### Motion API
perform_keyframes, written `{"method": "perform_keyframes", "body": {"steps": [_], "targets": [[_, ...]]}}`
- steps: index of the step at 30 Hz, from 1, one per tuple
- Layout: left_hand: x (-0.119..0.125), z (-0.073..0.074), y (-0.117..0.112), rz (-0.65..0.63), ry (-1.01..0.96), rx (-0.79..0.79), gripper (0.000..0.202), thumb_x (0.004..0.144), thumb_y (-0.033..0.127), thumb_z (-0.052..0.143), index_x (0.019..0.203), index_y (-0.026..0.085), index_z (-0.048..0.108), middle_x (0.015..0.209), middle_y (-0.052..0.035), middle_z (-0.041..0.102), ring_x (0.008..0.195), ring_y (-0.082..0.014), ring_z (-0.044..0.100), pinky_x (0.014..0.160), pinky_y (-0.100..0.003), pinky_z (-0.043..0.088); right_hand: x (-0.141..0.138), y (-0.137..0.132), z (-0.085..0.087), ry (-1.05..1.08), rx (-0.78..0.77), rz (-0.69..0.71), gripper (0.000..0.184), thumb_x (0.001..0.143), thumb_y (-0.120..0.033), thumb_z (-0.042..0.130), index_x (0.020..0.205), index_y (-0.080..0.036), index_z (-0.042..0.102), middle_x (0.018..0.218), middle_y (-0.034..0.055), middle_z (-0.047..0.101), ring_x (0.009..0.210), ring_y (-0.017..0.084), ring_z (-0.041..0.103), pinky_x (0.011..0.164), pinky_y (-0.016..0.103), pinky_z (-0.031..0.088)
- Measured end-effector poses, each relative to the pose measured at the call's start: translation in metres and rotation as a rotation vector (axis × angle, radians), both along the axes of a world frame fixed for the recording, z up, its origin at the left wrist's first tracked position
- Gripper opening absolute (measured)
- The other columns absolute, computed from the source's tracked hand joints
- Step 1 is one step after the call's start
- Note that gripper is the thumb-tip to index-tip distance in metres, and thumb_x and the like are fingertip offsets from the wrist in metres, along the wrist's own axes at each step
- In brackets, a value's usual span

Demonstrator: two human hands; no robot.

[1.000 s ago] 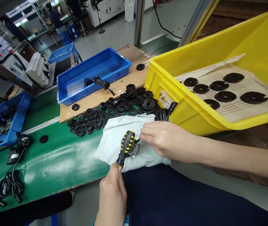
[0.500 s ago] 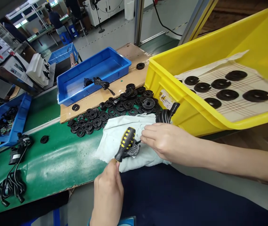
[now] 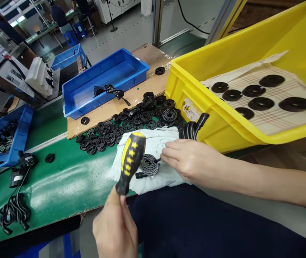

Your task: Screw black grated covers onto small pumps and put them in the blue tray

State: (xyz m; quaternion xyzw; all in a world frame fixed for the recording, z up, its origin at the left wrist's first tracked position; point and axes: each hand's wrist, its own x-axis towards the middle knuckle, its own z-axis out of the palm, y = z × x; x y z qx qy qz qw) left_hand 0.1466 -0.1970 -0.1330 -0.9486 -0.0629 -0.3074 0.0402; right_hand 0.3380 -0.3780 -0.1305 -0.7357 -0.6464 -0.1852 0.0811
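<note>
My left hand (image 3: 115, 222) is closed around the lower end of a screwdriver, its black and yellow handle (image 3: 131, 161) pointing up with yellow stars on it. Beyond the handle, a round black part (image 3: 149, 165) with a curved-slot face and a short spout lies on a pale cloth (image 3: 166, 179). My right hand (image 3: 183, 159) is closed at the cable (image 3: 158, 160) coming out of that part. A coiled stretch of black cable (image 3: 188, 131) with a plug end shows just behind my right fingers. The screwdriver's tip is hidden.
Many slotted black discs (image 3: 109, 139) are heaped behind the cloth. A yellow bin (image 3: 206, 107) with split black rings stands right. A blue tray (image 3: 88, 107) sits on cardboard (image 3: 74, 129). Pump-like parts (image 3: 20, 172) and cables (image 3: 14, 211) lie left on the green surface.
My left hand has drawn the screwdriver back toward me and to the left, away from the round part, which now shows more fully. My right hand stays at the cable.
</note>
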Motion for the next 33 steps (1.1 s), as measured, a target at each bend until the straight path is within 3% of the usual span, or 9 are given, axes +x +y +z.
{"method": "perform_keyframes", "body": {"steps": [5,8,11,13,17,20,24,29,33], "targets": [[0.006,-0.028,-0.007,-0.044,0.222,-0.094,0.033,0.112,0.017,0.03,0.106,0.013,0.062,0.059,0.0017,0.063,0.043,-0.0154,0.063,0.045,-0.029,0.039,0.0,0.001,0.001,-0.01,-0.039,0.022,0.021,0.087,-0.001,0.055,0.077,-0.015,0.067,0.074,0.0066,0.06,0.072,0.022,0.052,0.068,0.036,0.038],[0.008,-0.02,-0.002,-0.05,0.233,-0.183,0.032,0.113,0.022,0.032,0.11,0.014,0.063,0.06,0.0021,0.064,0.044,-0.0145,0.063,0.045,-0.027,0.039,-0.001,0.002,0.0,-0.017,-0.04,0.034,0.021,0.089,-0.001,0.054,0.079,-0.014,0.067,0.075,0.0071,0.06,0.073,0.022,0.052,0.069,0.036,0.037],[0.001,-0.007,0.003,0.015,0.058,-0.209,0.026,0.112,0.023,0.039,0.112,0.015,0.064,0.057,0.0034,0.062,0.039,-0.0119,0.057,0.046,-0.024,0.04,-0.002,0.002,-0.003,-0.025,-0.007,0.014,0.023,0.088,0.0,0.053,0.077,-0.015,0.067,0.075,0.0071,0.06,0.072,0.023,0.052,0.068,0.036,0.037],[0.0,-0.007,0.004,0.048,-0.013,-0.181,0.023,0.11,0.021,0.043,0.111,0.014,0.065,0.062,0.0007,0.067,0.041,-0.0116,0.059,0.048,-0.023,0.043,-0.001,0.003,-0.004,-0.034,0.003,0.012,0.024,0.087,0.0,0.053,0.076,-0.015,0.067,0.074,0.007,0.06,0.071,0.023,0.052,0.067,0.036,0.037],[0.008,-0.016,0.005,-0.032,0.214,-0.202,0.032,0.11,0.015,0.036,0.1,0.016,0.067,0.059,0.0001,0.066,0.041,-0.0135,0.06,0.044,-0.024,0.038,-0.001,0.002,-0.001,-0.03,0.001,0.027,0.024,0.088,0.001,0.054,0.077,-0.014,0.069,0.073,0.0064,0.06,0.07,0.022,0.053,0.066,0.035,0.039],[0.009,-0.008,0.01,-0.029,0.246,-0.281,0.03,0.111,0.02,0.039,0.107,0.015,0.068,0.058,0.0019,0.065,0.04,-0.0118,0.058,0.043,-0.024,0.036,-0.001,0.001,0.002,-0.03,0.009,0.029,0.025,0.088,0.001,0.053,0.077,-0.014,0.069,0.074,0.0068,0.061,0.07,0.022,0.054,0.066,0.035,0.04],[0.007,0.0,0.013,0.016,0.035,-0.184,0.024,0.11,0.022,0.045,0.111,0.014,0.068,0.06,0.0016,0.066,0.04,-0.0116,0.058,0.046,-0.023,0.039,-0.002,0.001,0.002,-0.046,-0.008,0.031,0.024,0.089,0.001,0.053,0.077,-0.014,0.069,0.075,0.0076,0.062,0.072,0.023,0.054,0.066,0.035,0.04],[0.014,-0.013,0.005,-0.033,0.258,-0.055,0.03,0.109,0.012,0.036,0.105,0.014,0.065,0.058,0.0012,0.064,0.041,-0.0154,0.062,0.042,-0.028,0.035,-0.003,0.002,-0.002,-0.057,0.0,0.019,0.024,0.088,0.0,0.054,0.076,-0.015,0.068,0.074,0.0067,0.06,0.072,0.023,0.053,0.068,0.036,0.04],[0.004,-0.01,0.002,-0.023,0.087,-0.086,0.021,0.108,0.014,0.045,0.122,0.01,0.059,0.078,-0.0053,0.076,0.055,-0.0157,0.071,0.053,-0.025,0.047,-0.002,0.001,0.0,-0.06,-0.017,0.029,0.026,0.091,0.0,0.051,0.078,-0.015,0.068,0.075,0.008,0.061,0.073,0.023,0.053,0.067,0.036,0.039]]}}
